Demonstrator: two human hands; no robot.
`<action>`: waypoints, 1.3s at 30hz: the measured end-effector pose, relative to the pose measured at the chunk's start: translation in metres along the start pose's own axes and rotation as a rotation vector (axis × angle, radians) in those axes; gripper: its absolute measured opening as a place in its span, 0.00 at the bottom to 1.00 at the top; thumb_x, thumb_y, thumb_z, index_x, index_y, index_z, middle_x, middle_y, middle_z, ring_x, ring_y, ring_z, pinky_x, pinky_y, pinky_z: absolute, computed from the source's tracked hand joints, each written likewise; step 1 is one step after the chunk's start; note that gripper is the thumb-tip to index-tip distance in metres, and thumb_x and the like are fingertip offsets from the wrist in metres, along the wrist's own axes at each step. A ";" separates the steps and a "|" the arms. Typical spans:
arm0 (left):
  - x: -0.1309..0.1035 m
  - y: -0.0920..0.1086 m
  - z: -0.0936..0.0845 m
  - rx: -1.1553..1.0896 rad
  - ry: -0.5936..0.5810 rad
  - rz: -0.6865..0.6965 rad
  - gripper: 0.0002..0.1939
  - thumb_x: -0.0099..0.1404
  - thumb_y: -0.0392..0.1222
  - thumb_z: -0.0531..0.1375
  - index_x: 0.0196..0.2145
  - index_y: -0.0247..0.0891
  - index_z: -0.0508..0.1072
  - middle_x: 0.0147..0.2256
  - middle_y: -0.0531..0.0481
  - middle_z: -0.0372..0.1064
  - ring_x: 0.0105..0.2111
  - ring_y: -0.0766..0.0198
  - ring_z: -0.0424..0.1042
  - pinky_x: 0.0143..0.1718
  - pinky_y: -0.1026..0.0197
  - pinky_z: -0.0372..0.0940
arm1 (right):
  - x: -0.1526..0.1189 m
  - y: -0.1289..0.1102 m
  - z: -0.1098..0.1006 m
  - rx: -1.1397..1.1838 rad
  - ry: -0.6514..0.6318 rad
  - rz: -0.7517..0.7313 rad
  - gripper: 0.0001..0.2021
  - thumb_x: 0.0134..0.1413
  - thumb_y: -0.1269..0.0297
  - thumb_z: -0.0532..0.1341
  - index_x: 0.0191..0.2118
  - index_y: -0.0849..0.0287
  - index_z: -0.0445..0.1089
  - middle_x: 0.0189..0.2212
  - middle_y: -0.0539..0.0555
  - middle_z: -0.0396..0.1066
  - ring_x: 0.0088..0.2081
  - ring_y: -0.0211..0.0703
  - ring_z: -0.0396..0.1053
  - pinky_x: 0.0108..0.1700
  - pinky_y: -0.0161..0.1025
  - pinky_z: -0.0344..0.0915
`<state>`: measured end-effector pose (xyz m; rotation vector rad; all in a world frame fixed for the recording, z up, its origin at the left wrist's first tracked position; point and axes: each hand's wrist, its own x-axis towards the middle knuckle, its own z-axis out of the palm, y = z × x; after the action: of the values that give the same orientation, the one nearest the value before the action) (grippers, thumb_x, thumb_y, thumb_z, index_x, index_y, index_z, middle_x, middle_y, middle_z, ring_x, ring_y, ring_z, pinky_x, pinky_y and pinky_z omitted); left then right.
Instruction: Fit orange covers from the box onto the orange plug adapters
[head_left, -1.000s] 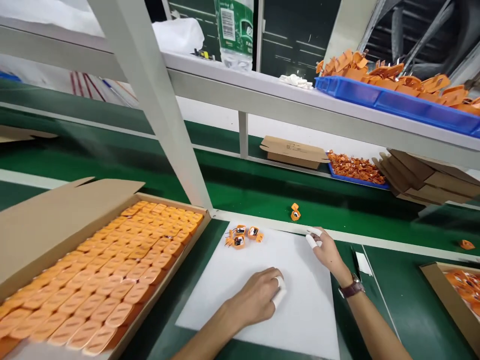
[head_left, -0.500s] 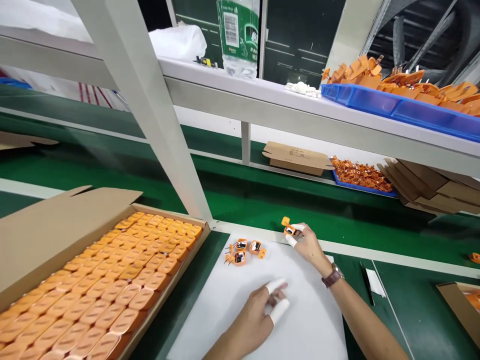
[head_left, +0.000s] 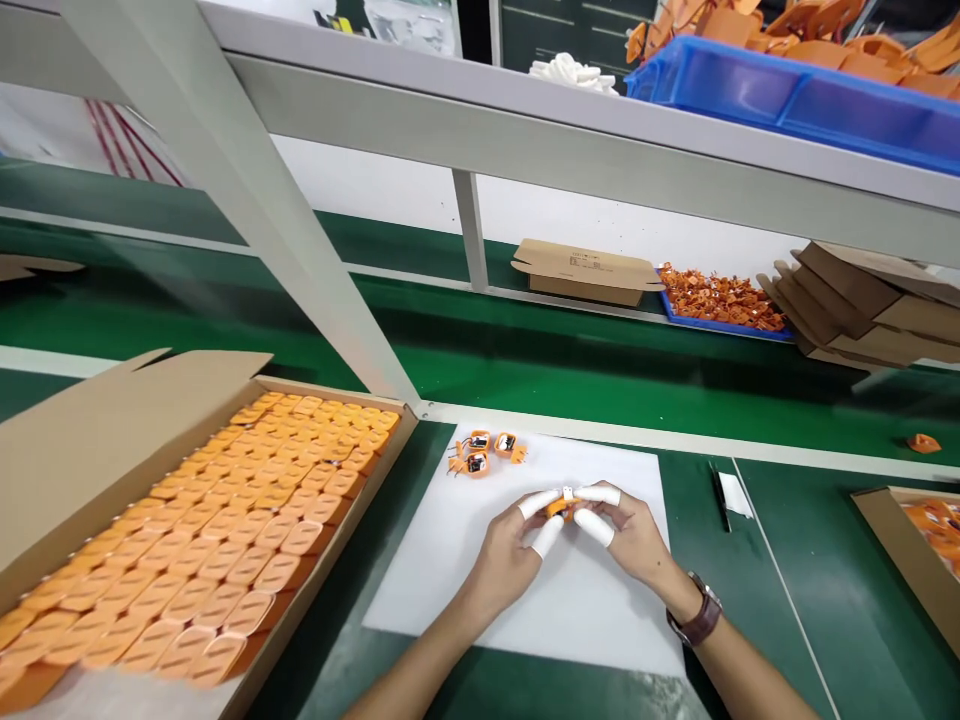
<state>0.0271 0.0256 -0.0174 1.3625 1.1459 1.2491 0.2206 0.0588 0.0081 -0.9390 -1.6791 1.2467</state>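
Observation:
Over the white mat (head_left: 442, 560), a small orange part (head_left: 558, 508) is held between both hands. My left hand (head_left: 514, 545) pinches its left side with thumb and index finger, both in white finger covers. On the right side, my right hand (head_left: 626, 530) grips it the same way, also with white covers. A small white piece shows at the top of the part. Behind the hands, several orange housings (head_left: 477, 462) with dark insides and thin wires rest on the mat's far left corner.
An open cardboard box (head_left: 352, 505) full of orange pieces stands at left. A black tool (head_left: 720, 497) lies right of the mat, near another box (head_left: 885, 540). A metal shelf (head_left: 525, 120) with a blue tray (head_left: 750, 95) spans above. Flat cartons (head_left: 862, 300) sit behind.
My right hand has brought the orange part back from the mat's far edge to its middle. My left hand has closed on it too. The view has tilted downward.

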 end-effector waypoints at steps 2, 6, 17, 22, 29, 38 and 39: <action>-0.003 -0.003 0.000 0.206 -0.003 0.220 0.18 0.69 0.36 0.59 0.56 0.42 0.73 0.52 0.43 0.75 0.52 0.55 0.77 0.53 0.52 0.74 | -0.004 0.000 -0.006 0.037 -0.031 0.034 0.10 0.60 0.62 0.67 0.47 0.53 0.75 0.38 0.53 0.73 0.39 0.43 0.73 0.44 0.43 0.72; -0.007 -0.002 0.002 0.437 0.080 0.510 0.23 0.67 0.30 0.60 0.58 0.44 0.71 0.51 0.44 0.75 0.48 0.58 0.78 0.50 0.57 0.76 | -0.011 0.004 -0.010 0.133 -0.037 0.098 0.11 0.57 0.62 0.70 0.45 0.53 0.77 0.39 0.53 0.73 0.39 0.42 0.74 0.44 0.42 0.73; -0.005 -0.004 0.001 0.056 -0.050 -0.057 0.17 0.71 0.44 0.59 0.56 0.44 0.75 0.52 0.45 0.75 0.49 0.55 0.77 0.51 0.53 0.74 | -0.019 -0.001 -0.005 -0.296 -0.005 -0.290 0.18 0.64 0.74 0.61 0.56 0.50 0.69 0.49 0.57 0.73 0.51 0.46 0.72 0.52 0.47 0.72; -0.003 0.001 -0.005 -0.035 -0.193 -0.134 0.19 0.72 0.47 0.58 0.57 0.42 0.74 0.51 0.45 0.77 0.48 0.53 0.77 0.51 0.52 0.73 | -0.018 -0.007 -0.005 -0.439 -0.072 -0.447 0.26 0.65 0.77 0.58 0.65 0.50 0.59 0.53 0.59 0.71 0.52 0.48 0.70 0.52 0.50 0.72; -0.002 0.010 -0.003 -0.020 -0.251 -0.105 0.22 0.72 0.46 0.58 0.61 0.42 0.71 0.54 0.45 0.75 0.52 0.53 0.74 0.57 0.51 0.69 | -0.017 -0.002 -0.001 -0.419 -0.113 -0.419 0.27 0.64 0.76 0.60 0.65 0.48 0.59 0.53 0.58 0.71 0.52 0.50 0.68 0.52 0.52 0.71; -0.001 0.005 -0.003 -0.144 -0.148 -0.188 0.21 0.66 0.49 0.64 0.54 0.40 0.78 0.58 0.44 0.72 0.58 0.49 0.72 0.63 0.48 0.64 | -0.017 0.028 0.001 0.196 -0.069 0.162 0.23 0.60 0.56 0.67 0.59 0.51 0.67 0.48 0.56 0.73 0.46 0.43 0.73 0.50 0.45 0.74; -0.001 0.005 -0.003 -0.147 -0.149 -0.208 0.21 0.65 0.49 0.65 0.53 0.40 0.78 0.57 0.44 0.73 0.58 0.48 0.72 0.63 0.47 0.64 | -0.015 0.029 0.000 0.198 -0.075 0.193 0.23 0.58 0.55 0.68 0.57 0.52 0.69 0.46 0.55 0.73 0.45 0.43 0.74 0.50 0.44 0.74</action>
<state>0.0246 0.0241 -0.0124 1.1751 1.0420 1.0435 0.2287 0.0515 -0.0225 -0.9594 -1.5158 1.5630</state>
